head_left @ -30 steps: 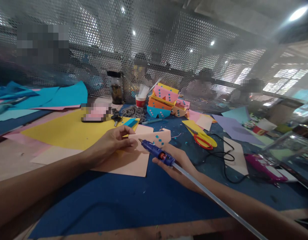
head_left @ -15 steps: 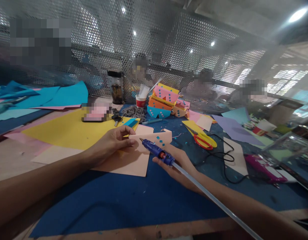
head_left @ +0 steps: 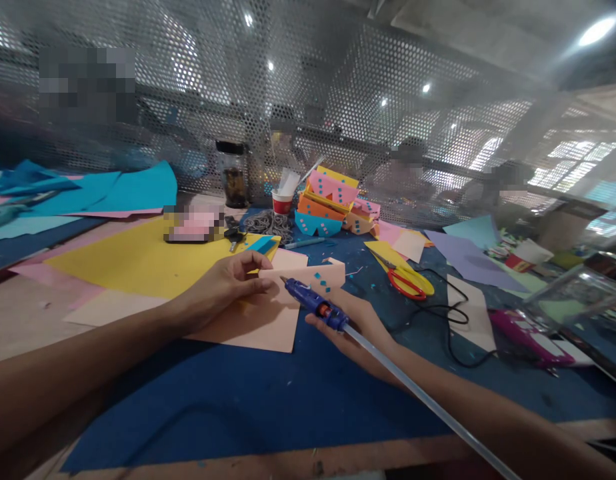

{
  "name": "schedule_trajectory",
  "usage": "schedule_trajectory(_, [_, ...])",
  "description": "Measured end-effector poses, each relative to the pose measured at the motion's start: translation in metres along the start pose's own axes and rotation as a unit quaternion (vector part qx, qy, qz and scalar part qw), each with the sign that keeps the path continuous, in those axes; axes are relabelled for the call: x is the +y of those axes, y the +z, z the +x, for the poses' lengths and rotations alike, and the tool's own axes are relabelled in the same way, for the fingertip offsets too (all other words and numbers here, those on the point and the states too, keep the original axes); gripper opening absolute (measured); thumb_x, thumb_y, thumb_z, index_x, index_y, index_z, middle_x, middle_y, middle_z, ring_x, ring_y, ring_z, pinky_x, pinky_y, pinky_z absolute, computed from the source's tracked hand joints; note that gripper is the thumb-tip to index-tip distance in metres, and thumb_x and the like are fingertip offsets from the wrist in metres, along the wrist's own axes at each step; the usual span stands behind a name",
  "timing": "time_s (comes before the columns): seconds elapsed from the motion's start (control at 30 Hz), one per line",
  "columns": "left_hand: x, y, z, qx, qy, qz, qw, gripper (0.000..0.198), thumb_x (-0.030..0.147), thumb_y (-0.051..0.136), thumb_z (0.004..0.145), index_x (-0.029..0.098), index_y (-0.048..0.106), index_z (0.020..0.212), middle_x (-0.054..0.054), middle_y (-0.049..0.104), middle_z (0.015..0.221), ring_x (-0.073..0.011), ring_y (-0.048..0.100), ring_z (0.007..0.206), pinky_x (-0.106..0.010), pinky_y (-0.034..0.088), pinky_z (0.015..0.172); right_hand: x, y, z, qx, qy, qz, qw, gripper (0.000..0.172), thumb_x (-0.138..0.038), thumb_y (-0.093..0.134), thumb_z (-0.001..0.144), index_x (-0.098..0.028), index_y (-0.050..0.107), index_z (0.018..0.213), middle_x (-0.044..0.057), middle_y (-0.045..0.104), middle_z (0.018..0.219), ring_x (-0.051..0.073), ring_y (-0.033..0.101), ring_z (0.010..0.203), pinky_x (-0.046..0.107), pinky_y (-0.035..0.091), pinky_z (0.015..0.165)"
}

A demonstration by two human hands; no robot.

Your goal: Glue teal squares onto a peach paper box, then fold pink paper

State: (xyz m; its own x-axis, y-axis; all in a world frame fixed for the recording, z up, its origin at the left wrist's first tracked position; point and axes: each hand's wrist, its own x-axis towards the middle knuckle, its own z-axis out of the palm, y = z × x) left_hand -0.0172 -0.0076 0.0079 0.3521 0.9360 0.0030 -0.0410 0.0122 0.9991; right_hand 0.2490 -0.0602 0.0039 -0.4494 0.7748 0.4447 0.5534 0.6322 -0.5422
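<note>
My left hand (head_left: 233, 287) pinches the left end of a peach paper strip (head_left: 298, 272), which is folded at its right end and carries small blue squares. In my right hand (head_left: 361, 327) is a blue hot glue gun (head_left: 315, 303), with a long clear glue stick (head_left: 418, 389) running out of its back. The gun's tip points at the strip close to my left fingertips; I cannot tell whether it touches. Beneath the strip lie peach paper sheets (head_left: 268, 327) on a blue mat (head_left: 248, 400).
Red-handled scissors (head_left: 407, 283) lie on yellow paper at the right, near a black cord (head_left: 458, 320). Behind stand folded paper pieces (head_left: 318, 223), a red-and-white cup (head_left: 282, 202) and a lidded jar (head_left: 233, 177). A phone (head_left: 191, 225) rests on a yellow sheet (head_left: 138, 257).
</note>
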Motion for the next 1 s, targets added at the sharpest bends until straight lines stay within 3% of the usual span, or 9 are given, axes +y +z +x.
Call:
schedule_trajectory(0.13, [0.001,0.0,0.0,-0.002,0.002,0.005,1.0,0.04,0.039,0.089,0.076,0.021,0.06,0.097,0.001,0.071,0.084,-0.0122,0.067,0.069,-0.02,0.052,0.061,0.001,0.001,0.0,0.006,-0.008,-0.007,1.0,0.018,-0.04,0.063,0.097,-0.023,0.066,0.102,0.005,0.071,0.094,0.018,0.067,0.08,0.027,0.052,0.073])
schedule_trajectory(0.33, [0.002,0.001,-0.001,0.002,-0.001,0.001,1.0,0.04,0.038,0.089,0.076,0.021,0.06,0.097,0.001,0.071,0.084,-0.012,0.067,0.068,-0.02,0.051,0.06,0.003,0.001,-0.002,-0.001,-0.021,0.002,1.0,0.017,-0.031,0.066,0.095,-0.022,0.065,0.11,0.005,0.071,0.1,0.019,0.068,0.09,0.028,0.052,0.079])
schedule_trajectory(0.53, [0.002,0.002,0.0,0.007,-0.006,-0.008,1.0,0.041,0.037,0.091,0.074,0.021,0.06,0.096,0.002,0.071,0.082,-0.0118,0.067,0.069,-0.018,0.052,0.06,0.005,0.001,-0.002,0.001,-0.018,-0.023,1.0,0.015,-0.036,0.065,0.096,-0.022,0.061,0.091,0.002,0.066,0.086,0.016,0.063,0.077,0.025,0.047,0.069])
schedule_trajectory(1.0, [-0.003,-0.003,0.001,0.002,0.003,-0.01,1.0,0.039,0.036,0.089,0.076,0.022,0.06,0.098,0.0,0.073,0.086,-0.0135,0.07,0.073,-0.022,0.057,0.065,0.01,0.003,-0.004,-0.015,-0.018,-0.02,1.0,0.013,-0.034,0.066,0.096,-0.021,0.061,0.096,0.004,0.068,0.092,0.019,0.065,0.085,0.028,0.05,0.076])
